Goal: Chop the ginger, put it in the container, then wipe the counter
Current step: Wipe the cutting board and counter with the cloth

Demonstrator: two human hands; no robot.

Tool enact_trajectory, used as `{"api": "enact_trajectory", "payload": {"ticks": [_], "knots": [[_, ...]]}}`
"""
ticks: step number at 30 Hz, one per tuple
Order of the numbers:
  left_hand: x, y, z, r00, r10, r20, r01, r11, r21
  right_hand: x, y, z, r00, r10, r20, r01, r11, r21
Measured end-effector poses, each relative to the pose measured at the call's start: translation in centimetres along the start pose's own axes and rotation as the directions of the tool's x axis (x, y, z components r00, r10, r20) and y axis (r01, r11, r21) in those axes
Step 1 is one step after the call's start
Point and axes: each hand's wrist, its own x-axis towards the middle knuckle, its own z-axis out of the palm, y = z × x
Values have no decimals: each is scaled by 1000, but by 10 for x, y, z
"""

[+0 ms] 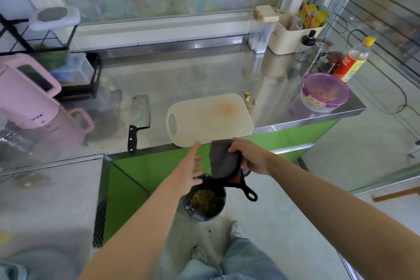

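The left hand (189,170) is open, one fingertip at the near edge of the cutting board (211,118). The right hand (251,158) grips a gray cloth (223,161). On the table (181,79), a knife (139,118) lies left of the board, ginger bits (248,99) behind it, and the purple-lidded container (323,92) far right.

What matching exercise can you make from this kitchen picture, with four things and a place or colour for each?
Things:
1. cleaver
2. cutting board
3. grey cloth
4. purple-lidded container

Place or colour:
A. held in the right hand
B. at the right end of the counter
C. lying flat, left of the board
D. cream, with an orange stain

Pairs: 1-C, 2-D, 3-A, 4-B
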Motion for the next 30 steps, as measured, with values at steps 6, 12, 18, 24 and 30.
{"api": "enact_trajectory", "payload": {"ticks": [6, 12, 18, 24, 30], "knots": [[10, 9, 27, 951, 104, 293, -30, 969, -246, 15, -10, -11, 1000, -20, 19, 23, 987, -160], [36, 13, 36, 980, 199, -13, -199, 966, -162, 49, 2, -41, 971, -47, -234, -7, 974, -225], [50, 33, 52, 982, 186, -43, -191, 938, -291, 60, -2, -51, 980, 135, 149, -125, 989, -74], [80, 46, 58, 882, 229, -412, -187, 972, 142, 87, -20, -65, 998, 56, -25, -59, 985, -164], [92, 72, 86, 967, 118, -228, -148, 982, -119, 101, -40, -71, 994, -13, 109, 61, 891, -450]]}}
